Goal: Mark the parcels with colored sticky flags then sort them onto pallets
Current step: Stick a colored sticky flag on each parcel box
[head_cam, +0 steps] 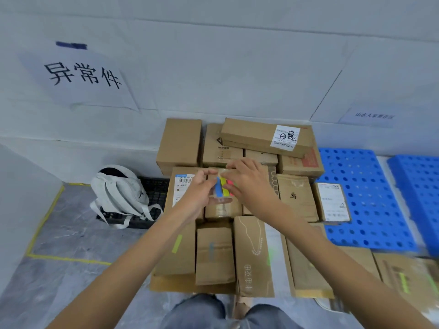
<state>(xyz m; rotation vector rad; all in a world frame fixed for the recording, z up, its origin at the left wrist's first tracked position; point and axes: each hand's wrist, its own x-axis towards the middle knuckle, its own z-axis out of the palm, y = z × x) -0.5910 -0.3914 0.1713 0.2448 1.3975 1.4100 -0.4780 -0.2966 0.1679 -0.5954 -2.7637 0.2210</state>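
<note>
Many brown cardboard parcels (215,255) lie packed together on the floor in front of me. Above the middle of the pile, my left hand (198,192) holds a small pad of sticky flags (221,189) with blue, yellow and pink strips. My right hand (249,184) reaches over the pad and its fingertips pinch at the pink edge. Some near parcels carry flags: a yellow-green one (177,243), a blue one (211,252) and a bright green one (270,254).
Two blue perforated plastic pallets (365,198) lie on the floor to the right. A white backpack (120,191) rests on a black pallet (155,198) to the left. Yellow tape (45,217) marks a floor zone. A paper sign (80,74) hangs on the wall.
</note>
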